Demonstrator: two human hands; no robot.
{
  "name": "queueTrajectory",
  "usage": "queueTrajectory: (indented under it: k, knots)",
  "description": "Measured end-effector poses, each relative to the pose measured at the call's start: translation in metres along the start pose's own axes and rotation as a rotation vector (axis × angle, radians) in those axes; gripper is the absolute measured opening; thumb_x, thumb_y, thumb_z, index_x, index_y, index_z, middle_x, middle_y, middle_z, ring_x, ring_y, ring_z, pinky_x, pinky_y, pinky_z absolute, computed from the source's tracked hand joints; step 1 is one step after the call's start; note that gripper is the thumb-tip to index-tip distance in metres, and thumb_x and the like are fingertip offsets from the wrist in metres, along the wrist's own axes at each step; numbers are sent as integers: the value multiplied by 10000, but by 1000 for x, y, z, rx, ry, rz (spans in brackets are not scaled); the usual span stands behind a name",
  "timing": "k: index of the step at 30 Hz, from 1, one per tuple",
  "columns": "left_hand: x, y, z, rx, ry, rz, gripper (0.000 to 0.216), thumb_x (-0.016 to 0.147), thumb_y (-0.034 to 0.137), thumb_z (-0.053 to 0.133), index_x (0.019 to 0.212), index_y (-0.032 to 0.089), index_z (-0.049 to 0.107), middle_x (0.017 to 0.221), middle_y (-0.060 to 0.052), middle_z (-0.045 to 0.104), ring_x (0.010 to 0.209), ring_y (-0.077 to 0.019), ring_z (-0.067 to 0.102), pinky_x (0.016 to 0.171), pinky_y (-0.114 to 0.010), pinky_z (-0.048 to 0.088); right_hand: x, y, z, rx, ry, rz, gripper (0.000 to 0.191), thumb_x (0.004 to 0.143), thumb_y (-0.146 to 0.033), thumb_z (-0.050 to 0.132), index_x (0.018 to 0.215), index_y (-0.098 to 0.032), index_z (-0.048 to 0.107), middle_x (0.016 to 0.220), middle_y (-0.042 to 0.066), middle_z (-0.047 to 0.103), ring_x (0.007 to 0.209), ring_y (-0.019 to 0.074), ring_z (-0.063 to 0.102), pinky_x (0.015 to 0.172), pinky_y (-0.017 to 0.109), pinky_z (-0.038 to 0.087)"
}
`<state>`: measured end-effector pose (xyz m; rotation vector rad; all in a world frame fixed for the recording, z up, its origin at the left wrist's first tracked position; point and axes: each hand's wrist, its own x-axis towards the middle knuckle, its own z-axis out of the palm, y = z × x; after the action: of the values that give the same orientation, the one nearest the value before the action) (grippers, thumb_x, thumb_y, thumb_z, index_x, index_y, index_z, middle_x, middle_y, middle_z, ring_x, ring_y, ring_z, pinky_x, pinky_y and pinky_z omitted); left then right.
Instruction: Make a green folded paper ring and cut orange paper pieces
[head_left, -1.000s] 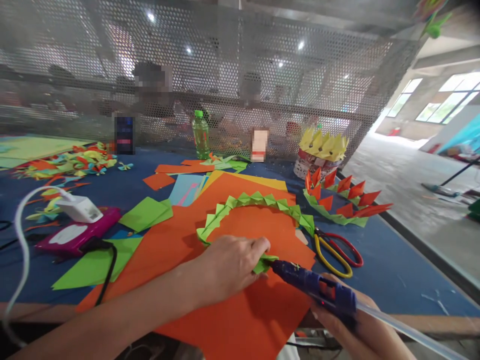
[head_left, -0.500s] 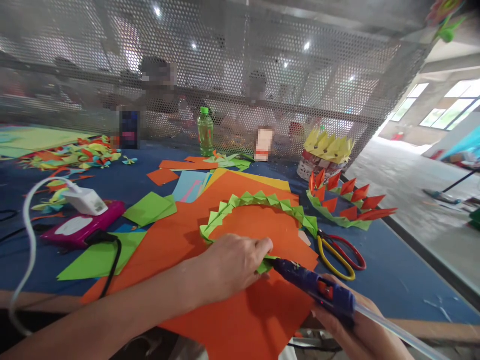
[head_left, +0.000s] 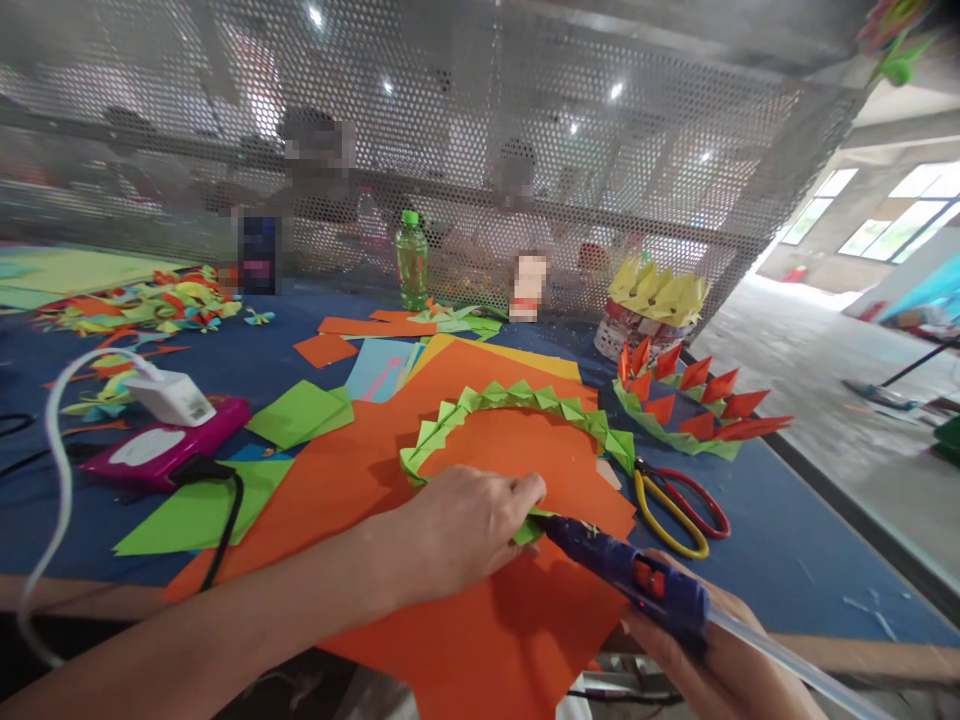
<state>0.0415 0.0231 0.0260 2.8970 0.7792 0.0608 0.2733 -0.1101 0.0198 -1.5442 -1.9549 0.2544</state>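
Observation:
My left hand (head_left: 480,525) is closed on a small folded piece of green paper (head_left: 529,528) above large orange sheets (head_left: 517,610). In my right hand (head_left: 697,640) is a dark blue hot glue gun (head_left: 630,570), a clear glue stick (head_left: 795,660) jutting from its back. The nozzle touches or nearly touches the green piece; the exact contact is hidden. Just beyond my left hand, a curved chain of folded green paper (head_left: 525,398) lies on the orange sheets. Scissors (head_left: 679,510) with yellow and red handles rest to the right of the chain.
A magenta power strip (head_left: 169,445) with a white charger (head_left: 171,397) and cables sits left. Green paper squares (head_left: 300,414) lie beside it. Farther back are a green bottle (head_left: 412,262), a yellow paper crown (head_left: 658,292) and a red-and-green crown (head_left: 697,405). A perforated metal screen (head_left: 450,120) stands behind.
Almost nothing differs. Both hands, the green piece and the glue gun hold nearly the same positions, and the view has shifted very slightly.

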Motion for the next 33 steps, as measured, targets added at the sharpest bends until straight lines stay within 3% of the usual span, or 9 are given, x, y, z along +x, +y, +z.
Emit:
queueTrajectory:
  k: [9,16,22,33]
  knots:
    - [1,-2,5,11,0,1,278,938,311,619,1128,211,442,970,-57,745,880,-310,745,670,-360,550,0,0,7,25,33,-26,256,1001,-417,476,960,-258,673,809,17,753,684,179,736,615,209,584]
    - [0,-1,-3,-8,-27,-16,256,996,400,540,1128,196,461,970,-68,742,870,-322,745,670,-384,544,1,-4,2,10,51,-9,252,987,-433,490,995,-268,680,836,23,764,711,198,746,635,224,595]
    - [-2,-2,-5,9,-40,-30,334,1020,510,445,1156,205,452,993,-68,736,878,-311,735,674,-368,522,-4,6,2,-2,78,-3,197,970,-396,531,910,-266,667,800,-7,759,647,169,726,601,194,576]
    - [-2,0,-8,-14,-58,-48,336,1007,503,490,1151,201,460,991,-59,727,869,-303,732,653,-348,495,-13,10,1,37,82,30,194,956,-407,554,950,-260,681,796,-1,766,646,172,728,612,189,577]
